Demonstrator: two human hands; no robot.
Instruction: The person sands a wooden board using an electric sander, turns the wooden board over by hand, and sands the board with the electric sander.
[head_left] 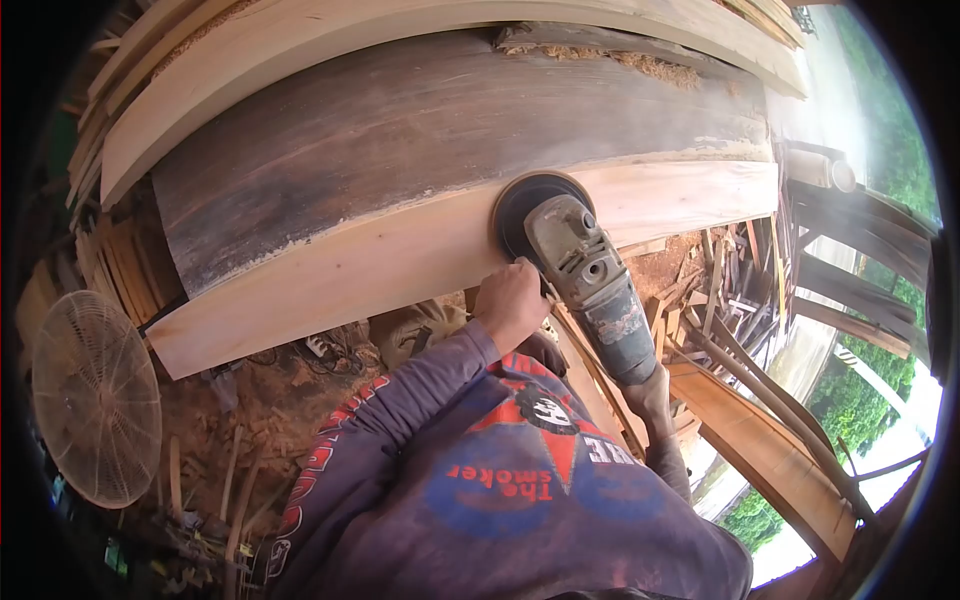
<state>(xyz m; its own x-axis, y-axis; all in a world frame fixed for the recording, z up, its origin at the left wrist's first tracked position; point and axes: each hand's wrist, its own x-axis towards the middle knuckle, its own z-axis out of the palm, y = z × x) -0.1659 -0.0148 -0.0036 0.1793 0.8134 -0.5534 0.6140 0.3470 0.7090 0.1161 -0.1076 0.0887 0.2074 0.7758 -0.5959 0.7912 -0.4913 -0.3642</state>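
An angle grinder [600, 280] with a round dark disc [518, 218] lies across a pale wooden board [400, 250]. Its disc is over the board's face and appears to touch it. My left hand [512, 302] is closed around the side handle near the disc, most of which is hidden by the fingers. My right hand [650, 395] wraps the rear of the grinder's body, its fingers partly out of sight. Behind the pale board lies a dark, weathered wooden surface [400, 120], with a hazy cloud of dust towards its right end.
More pale boards [330, 65] are stacked at the far side. A round fan [97, 400] stands at the left. Wood scraps [715, 290] and sawdust [300, 400] cover the ground, and a long plank [770, 440] slants down at the right.
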